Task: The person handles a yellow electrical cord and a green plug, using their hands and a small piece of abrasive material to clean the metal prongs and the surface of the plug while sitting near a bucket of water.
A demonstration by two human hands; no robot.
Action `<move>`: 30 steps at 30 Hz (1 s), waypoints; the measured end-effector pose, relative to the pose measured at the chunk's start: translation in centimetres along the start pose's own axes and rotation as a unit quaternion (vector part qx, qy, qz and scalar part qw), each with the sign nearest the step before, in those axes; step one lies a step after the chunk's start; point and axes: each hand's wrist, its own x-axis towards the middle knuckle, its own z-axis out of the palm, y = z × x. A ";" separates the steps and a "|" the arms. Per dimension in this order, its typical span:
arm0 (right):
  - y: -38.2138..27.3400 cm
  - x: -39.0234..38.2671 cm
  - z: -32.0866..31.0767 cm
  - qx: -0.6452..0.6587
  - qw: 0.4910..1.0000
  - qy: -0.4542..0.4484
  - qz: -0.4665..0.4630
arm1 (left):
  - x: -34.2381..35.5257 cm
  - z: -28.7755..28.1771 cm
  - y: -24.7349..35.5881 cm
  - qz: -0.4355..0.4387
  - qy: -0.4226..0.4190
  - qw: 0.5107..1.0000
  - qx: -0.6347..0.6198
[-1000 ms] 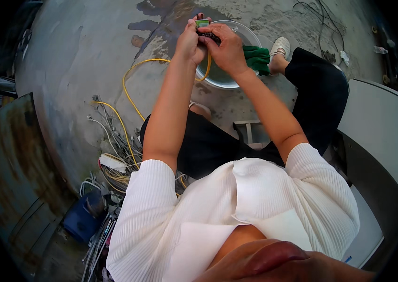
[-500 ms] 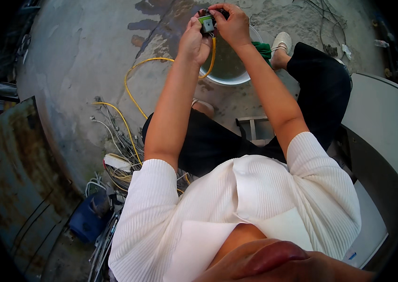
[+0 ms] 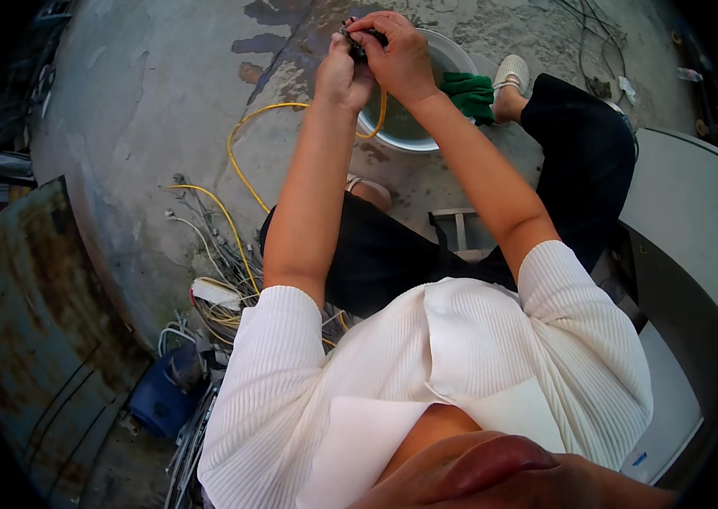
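Observation:
At the top of the view, both hands meet over a metal basin [image 3: 417, 146] of murky water. My left hand [image 3: 342, 81] is closed around a small dark device [image 3: 357, 49], thumb up along its side. My right hand [image 3: 403, 61] pinches the device from the other side, its fingers over the top and hiding much of it. A yellow cable [image 3: 384, 110] hangs below the hands and loops left to the floor. It seems to run up to the device, but the joint is hidden. A green cloth or glove [image 3: 468, 97] lies over the basin's right rim.
Tangled cables [image 3: 223, 246] with a white power strip [image 3: 216, 293] lie left of my legs. Farther left are a blue container [image 3: 168, 394] and a rusty metal sheet [image 3: 53, 322]. A pale panel [image 3: 681, 199] stands at right. The concrete floor [image 3: 147, 110] has wet patches.
The device has turned in my hands: its green and silver-grey face is out of sight and a dark side shows. Both hands shifted slightly left, uncovering more of the green cloth.

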 end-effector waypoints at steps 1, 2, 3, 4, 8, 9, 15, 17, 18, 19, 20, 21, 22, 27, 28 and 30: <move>0.5 0.4 -0.4 -0.011 1.000 0.008 0.024 | -0.3 0.8 -0.1 0.004 -0.001 1.000 0.018; 0.4 0.5 -0.6 -0.019 0.998 0.010 0.051 | -0.4 0.5 -0.1 0.004 -0.001 1.000 0.013; 0.2 0.6 -0.4 -0.029 0.999 0.004 0.041 | -0.3 0.1 0.0 0.003 -0.001 1.000 0.008; -0.4 -0.2 0.1 -0.017 1.000 0.003 0.021 | 0.0 -0.1 0.1 0.002 -0.002 1.000 0.003; -0.6 -1.3 0.6 0.005 1.000 0.022 0.008 | 0.4 -0.9 0.3 0.005 0.009 0.997 -0.072; 0.4 -0.9 0.4 -0.004 0.999 0.026 0.033 | 0.4 -1.0 0.2 0.000 -0.024 0.999 -0.046; 11.1 -4.1 0.0 0.010 0.957 -0.145 0.250 | -1.5 -0.1 1.7 -0.025 0.043 0.992 0.118; 14.4 -6.7 1.7 0.087 0.880 -0.313 0.347 | -1.7 -0.8 2.8 -0.061 -0.005 0.993 0.100; 15.6 -7.7 2.8 0.050 0.884 -0.283 0.369 | -1.7 -1.9 3.6 -0.079 -0.048 0.993 0.070; 16.7 -8.8 3.9 0.015 0.884 -0.253 0.392 | -1.8 -2.6 4.2 -0.098 -0.088 0.990 0.042; 18.1 -10.0 4.8 -0.024 0.883 -0.221 0.413 | -1.7 -2.5 4.3 -0.080 -0.055 0.994 0.051; 21.1 -11.5 4.6 -0.028 0.884 -0.091 0.457 | -1.0 -0.9 3.6 -0.070 -0.038 0.995 0.058; 24.9 -12.7 3.3 -0.038 0.871 0.055 0.487 | 0.0 1.8 2.4 -0.067 -0.035 0.995 0.063; 20.9 -16.3 6.1 -0.298 0.742 -0.587 0.125 | -1.6 1.1 3.5 -0.014 0.095 0.988 0.118; 20.9 -15.3 5.2 -0.258 0.739 -0.603 0.154 | -1.7 1.2 3.6 -0.015 0.107 0.983 0.145; 20.8 -14.0 3.4 -0.296 0.732 -0.582 0.193 | -1.1 0.9 3.3 -0.030 0.060 0.988 0.142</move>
